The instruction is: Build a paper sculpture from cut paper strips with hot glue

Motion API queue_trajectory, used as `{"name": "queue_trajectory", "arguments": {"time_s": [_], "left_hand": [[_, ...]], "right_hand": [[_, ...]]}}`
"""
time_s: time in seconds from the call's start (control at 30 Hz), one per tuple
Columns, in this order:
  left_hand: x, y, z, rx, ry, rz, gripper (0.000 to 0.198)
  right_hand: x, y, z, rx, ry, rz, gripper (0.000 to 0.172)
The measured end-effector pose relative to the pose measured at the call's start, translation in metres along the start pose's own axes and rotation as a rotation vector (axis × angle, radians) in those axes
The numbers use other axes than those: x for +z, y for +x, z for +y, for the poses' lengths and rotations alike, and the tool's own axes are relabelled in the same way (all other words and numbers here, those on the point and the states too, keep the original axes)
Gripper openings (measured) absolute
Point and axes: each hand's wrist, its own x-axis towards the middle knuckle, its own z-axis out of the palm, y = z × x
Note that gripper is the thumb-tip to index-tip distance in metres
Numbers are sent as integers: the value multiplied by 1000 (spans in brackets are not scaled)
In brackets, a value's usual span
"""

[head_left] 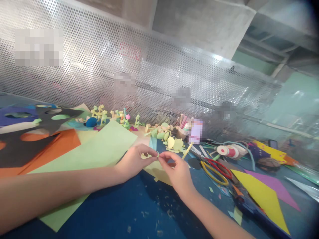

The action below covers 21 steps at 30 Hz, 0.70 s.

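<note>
My left hand (136, 160) and my right hand (177, 169) meet over the middle of the blue table. Thumb and forefinger of each are pinched together on a tiny pale piece (158, 156), too small to name and mostly hidden by the fingertips. Under my left forearm lies a large light green sheet (99, 151). Pale yellow paper (159, 172) lies beneath the hands. Just beyond them sits a heap of yellow-green cut rounds (171, 142). Scissors with red and yellow handles (216, 171) rest to the right of my right hand.
Small paper figures (101, 114) stand along the perforated metal screen (87, 66). Orange (67, 144) and dark sheets (20, 152) with cut-outs lie at left. To the right are a thread spool (228, 151), yellow sheet (261, 192), purple sheet (276, 189) and a dark blue-handled tool (249, 209).
</note>
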Motion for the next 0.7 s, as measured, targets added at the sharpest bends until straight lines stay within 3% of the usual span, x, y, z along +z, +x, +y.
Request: {"name": "queue_trajectory", "arguments": {"time_s": [0.27,0.53,0.7], "left_hand": [[0,0,0,45,2,27,13],[1,4,-4,-34,-61,-16,19],[3,7,-9,-133,-227,-93,29]], "right_hand": [[0,3,6,-138,5,-16,11],[0,2,7,-39,66,-86,15],[-1,3,4,69,177,-133,21]]}}
